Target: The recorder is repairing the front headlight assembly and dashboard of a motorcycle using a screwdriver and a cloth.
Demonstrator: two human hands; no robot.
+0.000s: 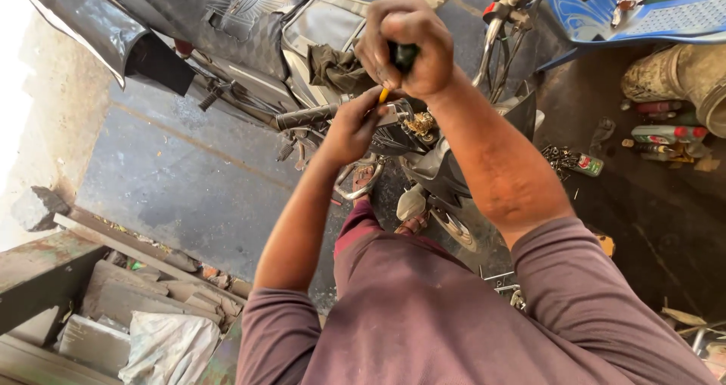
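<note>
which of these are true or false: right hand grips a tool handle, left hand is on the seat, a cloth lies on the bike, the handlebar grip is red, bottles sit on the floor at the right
1. The right hand is closed around a dark tool handle. True.
2. The left hand rests on the seat. False: it is at the handlebar area, beside the grip, with its fingers at the tool's yellow shaft.
3. A crumpled dark cloth lies on the motorcycle. True.
4. The handlebar grip is red. False: it is black.
5. Bottles lie on the floor at the right. True.
</note>
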